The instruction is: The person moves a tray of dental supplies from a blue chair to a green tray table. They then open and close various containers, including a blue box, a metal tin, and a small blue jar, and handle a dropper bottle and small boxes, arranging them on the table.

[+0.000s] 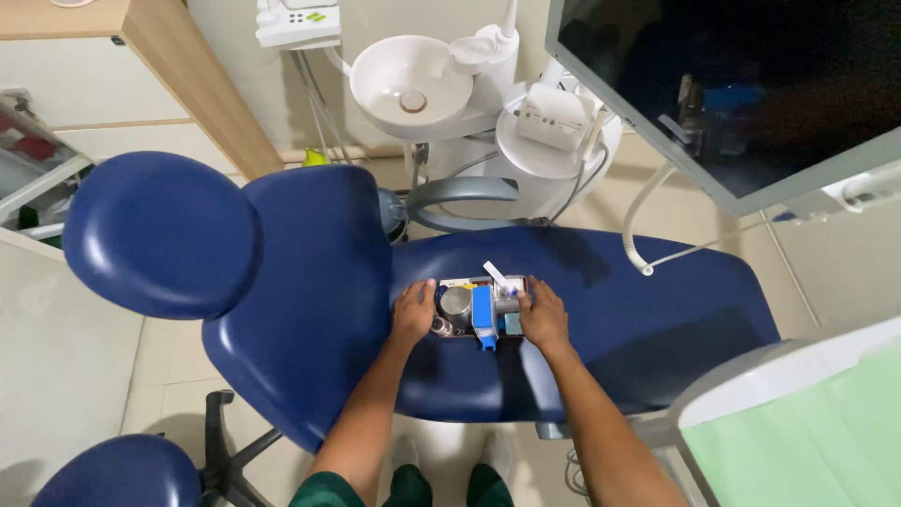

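Big blue dental chair (310, 282) fills the room, laid nearly flat, headrest off to the left w/ a round stool (117, 472) near its base. Behind it the white spit basin (410, 75) on its unit, and a dark screen (713, 84) hanging over the chair's foot end. Green cloth (807, 432) on a side table at lower right.

Mid-seat, right where back meets seat cushion, sits a small tray (474, 307) packed w/ bits: a round metal cup (456, 302), a blue block-shaped piece (482, 311), a white strip (496, 274) poking up at its far edge, other small items too tiny to make out.

Left hand (414, 312) rests on the tray's left edge, fingers curled over the rim. Right hand (542, 314) is on the right edge, fingers spread & bent onto it. Both look pressed to the sides, though can't tell if they're truly clamped or only touching.

Tray seems light & stiff, prob. metal or hard plastic, but the load is loose – cup could slide or tip, and the padded seat gives no firm base. Best held by both short edges, kept level
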